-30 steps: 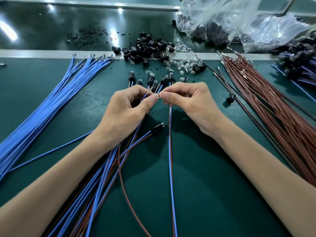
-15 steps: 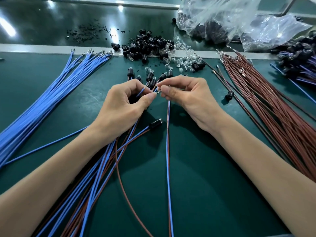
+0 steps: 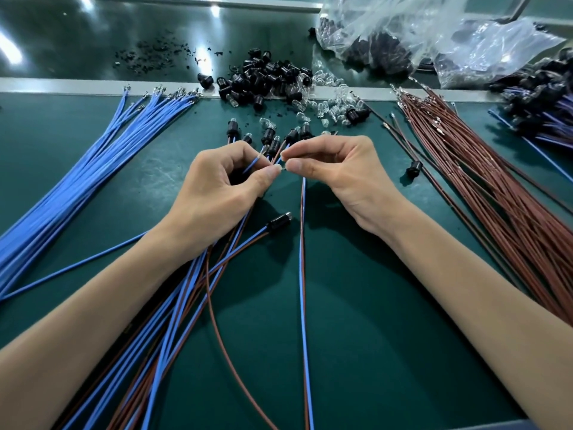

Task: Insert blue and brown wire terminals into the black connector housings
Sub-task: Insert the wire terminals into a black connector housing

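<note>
My left hand (image 3: 217, 193) pinches a blue wire (image 3: 250, 164) near its tip between thumb and fingers. My right hand (image 3: 338, 175) pinches a small clear part (image 3: 281, 166) at the spot where both hands meet; what sits between the fingertips is mostly hidden. A blue and brown wire pair (image 3: 302, 274) hangs down from under my right hand toward me. Loose black connector housings (image 3: 266, 76) lie in a heap at the back centre. One wired housing (image 3: 278, 223) lies on the mat just below my hands.
Blue wires (image 3: 62, 187) fan out at the left and brown wires (image 3: 496, 187) at the right. Finished blue-brown assemblies (image 3: 173, 321) cross under my left forearm. Clear bulbs (image 3: 335, 103) lie scattered behind; plastic bags (image 3: 403, 32) and more assemblies (image 3: 539, 97) sit at the back right.
My hands stay together at the same spot. The left fingers have opened slightly, and more of the blue wire tip shows between them.
</note>
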The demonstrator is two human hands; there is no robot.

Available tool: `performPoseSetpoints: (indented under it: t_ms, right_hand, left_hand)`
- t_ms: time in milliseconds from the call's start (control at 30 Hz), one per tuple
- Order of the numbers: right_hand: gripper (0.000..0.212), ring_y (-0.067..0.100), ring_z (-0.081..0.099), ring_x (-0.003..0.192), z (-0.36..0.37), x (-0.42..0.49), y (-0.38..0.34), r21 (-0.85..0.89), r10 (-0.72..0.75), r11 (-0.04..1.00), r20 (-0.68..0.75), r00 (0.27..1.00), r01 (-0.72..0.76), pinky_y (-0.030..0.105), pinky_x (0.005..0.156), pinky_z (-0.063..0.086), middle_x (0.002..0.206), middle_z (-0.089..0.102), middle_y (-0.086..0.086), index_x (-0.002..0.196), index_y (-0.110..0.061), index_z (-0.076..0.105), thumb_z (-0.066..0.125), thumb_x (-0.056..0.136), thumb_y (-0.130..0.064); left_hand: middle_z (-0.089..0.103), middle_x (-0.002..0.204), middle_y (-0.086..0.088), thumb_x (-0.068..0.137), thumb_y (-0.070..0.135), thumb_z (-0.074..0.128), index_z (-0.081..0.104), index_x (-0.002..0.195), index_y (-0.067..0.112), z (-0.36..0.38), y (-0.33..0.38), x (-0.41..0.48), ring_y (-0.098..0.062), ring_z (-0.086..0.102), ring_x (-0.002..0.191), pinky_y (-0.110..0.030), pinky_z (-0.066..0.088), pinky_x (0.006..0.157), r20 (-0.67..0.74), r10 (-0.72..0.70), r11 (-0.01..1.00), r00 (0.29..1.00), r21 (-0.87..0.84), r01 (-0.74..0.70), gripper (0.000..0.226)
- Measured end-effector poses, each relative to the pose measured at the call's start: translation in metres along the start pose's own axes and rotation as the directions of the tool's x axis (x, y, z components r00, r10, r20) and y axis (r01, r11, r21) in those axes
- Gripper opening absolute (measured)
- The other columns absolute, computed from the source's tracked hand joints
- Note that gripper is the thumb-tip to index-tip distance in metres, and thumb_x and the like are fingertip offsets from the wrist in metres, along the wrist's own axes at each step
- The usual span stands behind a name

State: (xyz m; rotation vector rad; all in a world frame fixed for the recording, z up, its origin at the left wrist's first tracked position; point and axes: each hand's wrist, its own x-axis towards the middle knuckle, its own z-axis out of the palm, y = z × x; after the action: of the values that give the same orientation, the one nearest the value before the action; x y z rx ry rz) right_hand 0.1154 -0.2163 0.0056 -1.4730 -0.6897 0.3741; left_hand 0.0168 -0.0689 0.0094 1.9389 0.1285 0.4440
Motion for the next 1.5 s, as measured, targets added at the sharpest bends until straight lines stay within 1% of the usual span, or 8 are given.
performPoseSetpoints:
  t_ms: [200,467,700,900,1033,1200,1300,1500]
  right_hand:
    - [0.01,0.006,0.067,0.08,-0.002,0.0,0.0,0.034,0.018,0.999,0.053,0.998,-0.02,0.016,0.078,0.049,0.078,0.074,-0.005,0.08,-0.015,0.075,0.076,0.071,-0.011]
    - [0.011,0.005,0.066,0.085,-0.002,0.001,0.001,-0.03,0.002,1.0,0.068,0.998,0.0,0.017,0.082,0.047,0.082,0.072,-0.006,0.087,-0.012,0.073,0.072,0.079,-0.004]
    - [0.016,0.009,0.066,0.083,-0.001,0.001,-0.001,-0.066,-0.022,0.997,0.076,0.997,0.027,0.022,0.084,0.05,0.083,0.071,0.003,0.089,-0.012,0.073,0.071,0.079,0.0]
    - [0.025,0.006,0.064,0.077,0.002,-0.001,-0.002,-0.223,-0.19,0.954,0.069,0.979,0.201,0.019,0.077,0.049,0.081,0.067,0.001,0.099,-0.01,0.068,0.07,0.078,0.004]
    - [0.016,0.007,0.065,0.079,0.007,-0.002,0.001,-0.359,-0.318,0.879,0.049,0.947,0.313,0.021,0.078,0.05,0.083,0.068,0.0,0.094,-0.007,0.073,0.07,0.08,0.0]
    - [0.021,0.004,0.067,0.082,0.013,-0.004,0.003,-0.314,-0.262,0.918,-0.016,0.965,0.244,0.022,0.082,0.053,0.086,0.07,-0.001,0.097,-0.011,0.072,0.069,0.082,0.003]
    - [0.02,0.004,0.068,0.081,0.015,-0.005,0.004,-0.314,-0.24,0.924,-0.031,0.97,0.218,0.024,0.083,0.055,0.086,0.071,-0.001,0.095,-0.007,0.073,0.066,0.083,0.006]
    - [0.017,0.013,0.063,0.088,0.015,-0.005,-0.002,-0.291,-0.239,0.93,-0.017,0.971,0.224,0.025,0.083,0.051,0.094,0.064,0.005,0.097,-0.012,0.071,0.071,0.081,-0.003]
  left_hand:
    - [0.053,0.057,0.01,0.088,0.019,0.066,0.064,0.077,0.012,-0.001,0.001,-0.001,0.0,0.044,0.053,-0.01,0.035,0.053,-0.003,0.0,1.0,1.0,-0.001,0.0,0.014]
    - [0.052,0.054,0.014,0.088,0.018,0.066,0.064,0.079,0.009,-0.002,0.001,0.0,0.0,0.043,0.052,-0.011,0.035,0.053,0.008,-0.011,1.0,1.0,-0.019,0.012,0.014]
    - [0.053,0.057,0.01,0.088,0.019,0.066,0.064,0.077,0.011,-0.002,0.0,0.0,-0.002,0.043,0.053,-0.012,0.035,0.053,0.012,-0.007,1.0,1.0,-0.009,0.007,0.014]
    - [0.051,0.053,0.012,0.088,0.018,0.067,0.064,0.076,0.01,-0.002,0.0,-0.001,-0.001,0.042,0.052,-0.01,0.033,0.051,0.008,0.001,1.0,1.0,-0.003,-0.001,0.014]
    - [0.05,0.052,0.013,0.088,0.017,0.066,0.062,0.075,0.008,-0.001,0.0,-0.001,0.0,0.039,0.05,-0.01,0.032,0.049,-0.001,-0.015,1.0,1.0,-0.024,0.014,0.016]
    - [0.05,0.06,-0.002,0.088,0.018,0.066,0.062,0.076,0.007,-0.002,0.002,-0.001,-0.006,0.04,0.055,-0.018,0.031,0.051,-0.022,-0.026,0.999,0.999,-0.036,0.025,0.016]
    - [0.05,0.062,-0.005,0.088,0.018,0.066,0.062,0.076,0.009,-0.002,0.002,-0.001,-0.007,0.039,0.056,-0.019,0.03,0.051,-0.027,-0.018,0.999,0.999,-0.037,0.017,0.016]
    - [0.047,0.056,0.008,0.088,0.019,0.066,0.062,0.077,0.008,-0.001,0.0,0.0,-0.001,0.036,0.05,-0.014,0.029,0.047,-0.037,-0.006,0.999,0.999,-0.054,0.004,0.016]
